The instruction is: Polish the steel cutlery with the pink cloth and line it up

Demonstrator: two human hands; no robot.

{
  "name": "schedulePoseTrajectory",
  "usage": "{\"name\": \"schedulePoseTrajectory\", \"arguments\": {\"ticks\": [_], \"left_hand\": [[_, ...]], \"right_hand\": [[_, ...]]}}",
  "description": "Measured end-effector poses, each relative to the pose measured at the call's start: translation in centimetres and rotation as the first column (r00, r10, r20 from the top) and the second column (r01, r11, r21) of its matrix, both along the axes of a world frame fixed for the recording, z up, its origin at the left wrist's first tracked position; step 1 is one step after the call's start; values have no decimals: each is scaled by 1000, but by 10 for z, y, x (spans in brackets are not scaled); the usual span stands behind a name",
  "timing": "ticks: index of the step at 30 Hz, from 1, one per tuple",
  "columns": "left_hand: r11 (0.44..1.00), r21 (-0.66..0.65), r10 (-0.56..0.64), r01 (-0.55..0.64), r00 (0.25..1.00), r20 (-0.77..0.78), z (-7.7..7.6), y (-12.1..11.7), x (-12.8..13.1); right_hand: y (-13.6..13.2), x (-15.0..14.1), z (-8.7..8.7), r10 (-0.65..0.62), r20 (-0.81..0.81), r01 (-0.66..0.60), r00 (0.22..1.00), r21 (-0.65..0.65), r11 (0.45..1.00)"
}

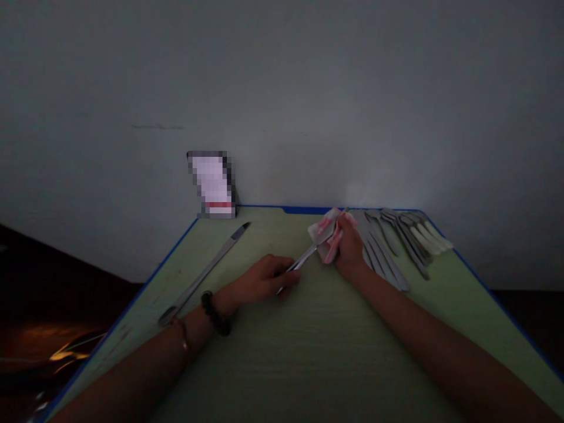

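Note:
A shiny metal table knife (305, 255) slants above the middle of the table. My left hand (267, 279) is closed around its handle, with the handle's end showing below the fingers. Around its far part, a pink and white cloth (328, 252) is pressed by my right hand (351, 244), whose fingers are closed on it. The blade lies partly covered by cloth, and only a bit of its tip shows beyond. Left of my left hand lies a long metal tool (205, 273) with a dark pointed tip and a rounded near end.
Several metal utensils (385, 261) lie side by side right of my right hand. Beyond them are several spoons (408, 241) and pale-handled pieces (429, 235). A phone-like device (214, 182), blurred, leans on the wall (282, 106) at the back left. The table (282, 364) has blue edging.

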State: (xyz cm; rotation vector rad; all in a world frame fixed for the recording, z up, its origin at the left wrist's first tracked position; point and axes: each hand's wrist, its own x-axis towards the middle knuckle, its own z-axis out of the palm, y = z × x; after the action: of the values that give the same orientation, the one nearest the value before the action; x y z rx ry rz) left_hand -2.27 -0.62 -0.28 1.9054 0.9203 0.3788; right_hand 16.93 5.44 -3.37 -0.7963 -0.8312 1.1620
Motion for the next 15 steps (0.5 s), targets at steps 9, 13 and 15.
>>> {"name": "schedulePoseTrajectory", "arguments": {"ticks": [9,13,15], "left_hand": [[937,307,237,-168,950,-204,-2,-1,14],[925,366,231,-103,917,-326,-2,-3,15],[928,369,193,-61,923,-334,-1,-2,13]], "right_hand": [[-12,-6,12,184,49,-183,982,-23,983],[-16,-9,14,270,58,-271,961,-2,963],[-15,-9,14,248,76,-251,966,31,968]]}}
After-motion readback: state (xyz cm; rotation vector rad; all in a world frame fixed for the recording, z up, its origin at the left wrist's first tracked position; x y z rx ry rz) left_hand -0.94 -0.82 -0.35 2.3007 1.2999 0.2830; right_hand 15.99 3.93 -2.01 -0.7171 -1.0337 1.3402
